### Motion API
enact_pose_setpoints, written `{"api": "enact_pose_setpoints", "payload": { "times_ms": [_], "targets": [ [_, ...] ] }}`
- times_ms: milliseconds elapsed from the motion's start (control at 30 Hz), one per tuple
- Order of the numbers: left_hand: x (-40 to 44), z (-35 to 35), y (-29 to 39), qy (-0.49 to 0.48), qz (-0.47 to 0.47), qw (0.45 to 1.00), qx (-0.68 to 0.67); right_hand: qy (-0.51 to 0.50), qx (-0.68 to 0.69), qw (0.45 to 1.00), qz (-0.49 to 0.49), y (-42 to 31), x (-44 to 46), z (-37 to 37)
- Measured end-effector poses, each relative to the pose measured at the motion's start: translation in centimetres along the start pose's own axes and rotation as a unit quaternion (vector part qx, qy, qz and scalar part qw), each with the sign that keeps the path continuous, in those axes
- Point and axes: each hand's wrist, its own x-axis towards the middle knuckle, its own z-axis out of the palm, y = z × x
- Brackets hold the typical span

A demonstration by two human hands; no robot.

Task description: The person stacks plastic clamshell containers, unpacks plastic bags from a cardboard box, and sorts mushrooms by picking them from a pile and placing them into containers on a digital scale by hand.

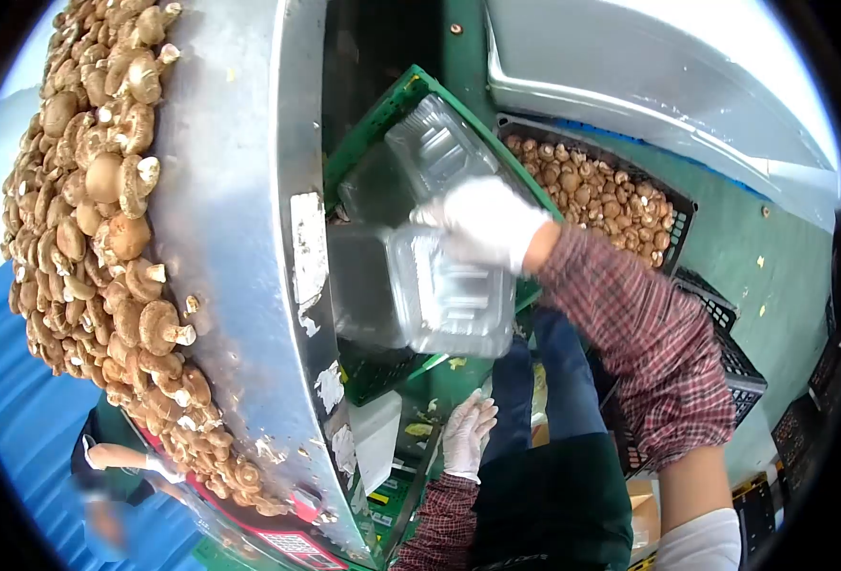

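While a long steel worktop (220, 190) runs down our left, its far side is piled with a huge heap of brown mushrooms (87, 228), stems poking out every which way. Across it, low in the view, another person (120, 457) has gloved hands at the heap's edge.

Right beside the worktop we've got a green crate (349, 157) sitting tilted to our view, and beyond it on the floor a black crate (689, 214) full of more mushrooms. Inside the green one there's a stack of clear packs (444, 147).

Now the main bit: an open clear container (454, 309), lid folded out beside it, is over the near end of the green crate. Our gloved right hand (487, 224) looks clamped on its upper edge, though blur hides the fingertips. We can't spot any mushrooms in it, so we'd guess the step in hand is getting a pack out, with filling not yet begun.

Our left hand (468, 433) hangs lower down, fingers loosely spread, holding nothing. We reckon the next move calls for a light, steady grip, since thin plastic flexes, plus that free hand steadying the flappy lid.
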Motion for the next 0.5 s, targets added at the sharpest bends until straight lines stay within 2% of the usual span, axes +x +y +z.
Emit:
{"api": "enact_pose_setpoints", "payload": {
  "times_ms": [67,133,200,267,333,367,400,467,500],
  "targets": [
    [0.3,0.7,0.2,-0.01,0.016,1.0,-0.004,-0.037,-0.003,0.999,-0.027,1.1,3.1,-3.2],
    [0.6,1.5,0.8,-0.01,0.022,1.0,0.005,-0.114,-0.09,0.989,-0.042,1.9,8.0,-4.8],
    [1.0,2.1,1.1,-0.008,0.02,1.0,0.0,-0.176,-0.163,0.97,0.034,1.0,11.5,-6.9],
    [1.2,2.3,1.1,0.0,0.012,1.0,-0.002,-0.235,-0.385,0.888,0.09,3.3,17.3,-4.8],
    [1.4,2.3,1.0,-0.018,0.016,1.0,-0.017,0.024,-0.399,0.917,0.004,5.2,16.8,-3.5],
    [1.3,2.4,1.0,-0.012,0.016,1.0,-0.011,0.129,-0.093,0.983,0.095,6.1,16.3,-2.0],
    [1.5,2.4,0.9,-0.008,0.014,1.0,-0.015,0.189,-0.337,0.921,-0.046,3.8,12.3,-2.4],
    [1.6,2.1,0.7,-0.003,0.011,1.0,-0.003,0.029,-0.276,0.951,-0.139,2.2,8.5,-2.7],
    [1.6,2.1,0.9,0.013,0.009,1.0,-0.002,0.01,-0.27,0.949,-0.163,2.9,6.8,-0.9]
  ]
}}
